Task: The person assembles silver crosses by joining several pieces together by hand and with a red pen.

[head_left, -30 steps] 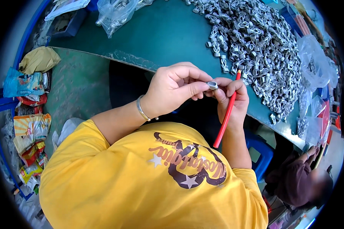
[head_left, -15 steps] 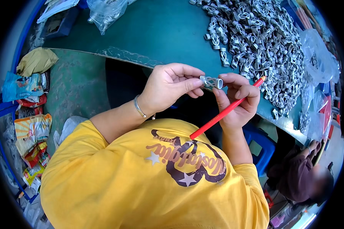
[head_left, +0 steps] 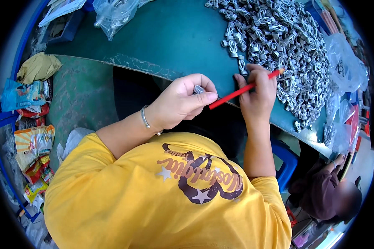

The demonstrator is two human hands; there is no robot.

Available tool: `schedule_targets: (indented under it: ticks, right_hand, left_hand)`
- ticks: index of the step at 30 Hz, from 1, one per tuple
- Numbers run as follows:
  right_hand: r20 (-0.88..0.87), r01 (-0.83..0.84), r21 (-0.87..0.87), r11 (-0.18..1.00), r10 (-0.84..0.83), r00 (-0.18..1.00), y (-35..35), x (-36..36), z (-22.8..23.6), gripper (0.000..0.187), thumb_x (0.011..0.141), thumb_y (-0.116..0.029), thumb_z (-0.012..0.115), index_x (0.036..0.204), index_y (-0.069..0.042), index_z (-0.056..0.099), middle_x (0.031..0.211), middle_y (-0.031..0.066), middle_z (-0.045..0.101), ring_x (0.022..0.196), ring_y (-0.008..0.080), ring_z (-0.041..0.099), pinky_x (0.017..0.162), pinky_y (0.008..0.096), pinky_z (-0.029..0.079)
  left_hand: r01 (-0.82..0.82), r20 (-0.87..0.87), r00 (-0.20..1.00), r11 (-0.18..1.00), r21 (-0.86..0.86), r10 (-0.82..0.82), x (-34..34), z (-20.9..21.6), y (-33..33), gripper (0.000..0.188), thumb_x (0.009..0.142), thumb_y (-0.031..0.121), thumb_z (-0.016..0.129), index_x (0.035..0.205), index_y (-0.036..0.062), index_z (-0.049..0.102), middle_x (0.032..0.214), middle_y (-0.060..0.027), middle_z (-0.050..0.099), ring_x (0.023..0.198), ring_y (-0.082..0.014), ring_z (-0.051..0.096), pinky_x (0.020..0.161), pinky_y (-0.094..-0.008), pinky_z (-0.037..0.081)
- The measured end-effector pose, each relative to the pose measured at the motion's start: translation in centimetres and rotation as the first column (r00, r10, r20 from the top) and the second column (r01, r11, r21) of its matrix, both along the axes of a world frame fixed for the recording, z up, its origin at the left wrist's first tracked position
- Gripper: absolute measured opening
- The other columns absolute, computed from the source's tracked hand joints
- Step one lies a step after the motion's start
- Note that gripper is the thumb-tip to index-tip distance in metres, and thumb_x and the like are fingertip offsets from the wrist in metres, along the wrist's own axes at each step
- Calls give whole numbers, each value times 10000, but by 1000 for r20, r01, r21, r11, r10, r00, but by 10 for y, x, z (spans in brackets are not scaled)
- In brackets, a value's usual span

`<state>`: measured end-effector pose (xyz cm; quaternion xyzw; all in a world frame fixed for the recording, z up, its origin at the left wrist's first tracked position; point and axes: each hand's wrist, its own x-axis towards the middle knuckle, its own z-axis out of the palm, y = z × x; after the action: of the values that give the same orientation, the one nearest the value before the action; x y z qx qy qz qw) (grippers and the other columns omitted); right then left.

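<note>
My left hand [head_left: 183, 101], a silver bangle at its wrist, is closed around a small grey ribbed piece [head_left: 198, 89]; only one end shows above the curled fingers. A red pencil [head_left: 237, 94] with a tan tip lies across my right hand [head_left: 258, 93], gripped among its fingers, its other end close to the left fingertips. The right thumb and forefinger reach to the edge of a heap of grey looped pieces [head_left: 286, 50]. One looped piece [head_left: 242, 65] lies just beyond those fingertips; whether they touch it I cannot tell.
The heap covers the right part of the green table [head_left: 170, 37]. A clear bag of parts [head_left: 115, 16] and a blue box [head_left: 66, 29] stand at the far left. Clear plastic bags [head_left: 343, 62] border the heap. Another person [head_left: 324, 189] sits at the lower right, near a blue stool [head_left: 284, 162].
My right hand has let go of the looped piece and moved up to the heap, carrying the red pencil. The left hand keeps that piece, now turned end-up and mostly covered.
</note>
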<state>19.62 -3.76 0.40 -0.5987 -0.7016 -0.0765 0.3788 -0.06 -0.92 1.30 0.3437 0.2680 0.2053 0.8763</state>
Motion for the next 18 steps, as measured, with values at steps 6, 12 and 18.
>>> schedule_targets:
  ticks: [6,12,18]
  right_hand:
    - [-404,38,37,999,-19,914,-2,-2,-9,231,721,62,624,708,-37,416,771,108,604,644,189,547,620,285,440]
    - [-969,-321,-25,947,56,240,-20,-19,1,235,804,24,579,756,-63,366,820,148,601,642,87,523,540,184,415]
    - [-993,-482,35,875,86,83,-25,-23,-5,215,810,45,553,762,-63,373,882,153,573,719,147,592,557,196,459]
  left_hand:
    - [-165,-43,983,966,197,177,4,-3,-1,135,848,77,546,966,21,512,645,26,469,467,0,346,401,-140,252]
    - [-241,-70,956,894,378,287,10,-3,3,284,812,33,587,1087,0,524,806,-1,553,642,-2,461,508,-120,340]
    - [-212,-33,947,701,681,318,5,-5,4,242,772,5,623,1011,-1,587,831,-24,568,706,-54,507,607,-163,397]
